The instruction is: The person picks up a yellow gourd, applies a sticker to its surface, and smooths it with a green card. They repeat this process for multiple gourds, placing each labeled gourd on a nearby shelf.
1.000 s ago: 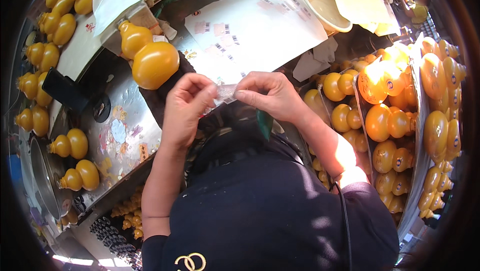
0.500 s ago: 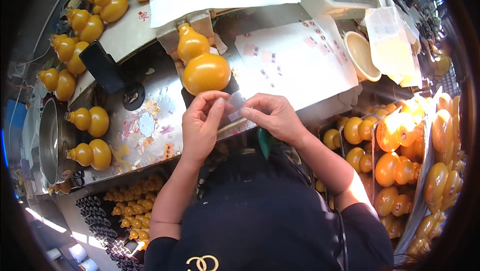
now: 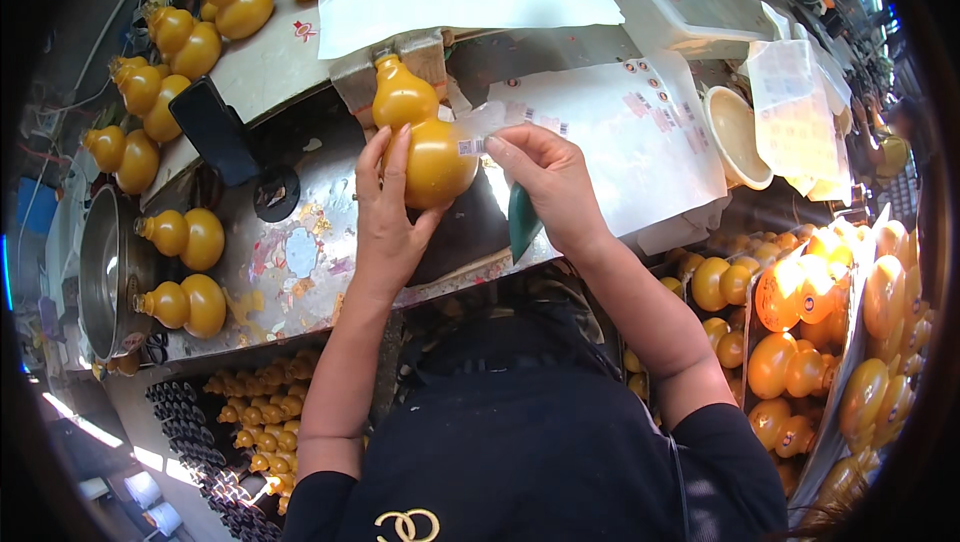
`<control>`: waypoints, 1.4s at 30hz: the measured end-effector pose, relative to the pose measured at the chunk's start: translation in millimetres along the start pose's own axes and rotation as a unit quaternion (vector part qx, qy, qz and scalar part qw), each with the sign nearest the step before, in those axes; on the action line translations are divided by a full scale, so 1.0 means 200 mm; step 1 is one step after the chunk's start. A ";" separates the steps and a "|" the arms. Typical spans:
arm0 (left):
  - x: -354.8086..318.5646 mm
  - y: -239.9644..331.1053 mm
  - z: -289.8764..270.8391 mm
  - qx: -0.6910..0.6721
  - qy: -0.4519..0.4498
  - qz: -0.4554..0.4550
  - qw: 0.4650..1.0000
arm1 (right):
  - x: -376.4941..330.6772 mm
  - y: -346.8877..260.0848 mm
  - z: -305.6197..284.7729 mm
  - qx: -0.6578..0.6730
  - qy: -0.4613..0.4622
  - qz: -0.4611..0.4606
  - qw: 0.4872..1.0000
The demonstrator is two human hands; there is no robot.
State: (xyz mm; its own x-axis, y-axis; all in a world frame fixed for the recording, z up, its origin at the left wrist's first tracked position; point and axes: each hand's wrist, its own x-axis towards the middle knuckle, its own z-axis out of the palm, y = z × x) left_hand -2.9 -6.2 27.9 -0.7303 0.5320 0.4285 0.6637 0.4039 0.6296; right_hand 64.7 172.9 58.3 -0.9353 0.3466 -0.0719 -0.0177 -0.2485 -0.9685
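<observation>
A yellow gourd-shaped bottle (image 3: 432, 167) lies on the workbench, its neck resting in a padded cradle (image 3: 418, 54). My left hand (image 3: 388, 207) is wrapped round the left side of its wide lower bulb, fingers on top and thumb at the near edge. My right hand (image 3: 552, 177) pinches a clear label (image 3: 476, 146) with a small printed code against the bulb's right side. Whether the label sticks there I cannot tell. A green pointed object (image 3: 522, 222) hangs under the right palm; its kind is unclear.
Sheets of labels (image 3: 610, 127) lie to the right beside a cream bowl (image 3: 737, 137). On the left stand a phone (image 3: 212, 127) on its stand, more gourd bottles (image 3: 185, 239) and a metal basin (image 3: 100, 272). Crates of gourd bottles (image 3: 790, 367) fill the lower right.
My left hand has moved from the label onto the bottle's bulb. The right hand has carried the label up to the bulb's right side.
</observation>
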 end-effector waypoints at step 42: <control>0.03 -0.11 -0.01 -0.380 -0.092 -0.179 0.903 | 0.20 0.03 0.01 -0.301 -0.122 0.016 0.945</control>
State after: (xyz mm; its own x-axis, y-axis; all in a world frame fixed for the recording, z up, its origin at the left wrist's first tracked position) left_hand -22.3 -13.9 18.8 -0.7907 0.6109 0.0389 0.0365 -0.0164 0.9992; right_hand 26.3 184.1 48.9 -0.9869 0.1103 -0.1180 0.1484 0.3308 -0.9319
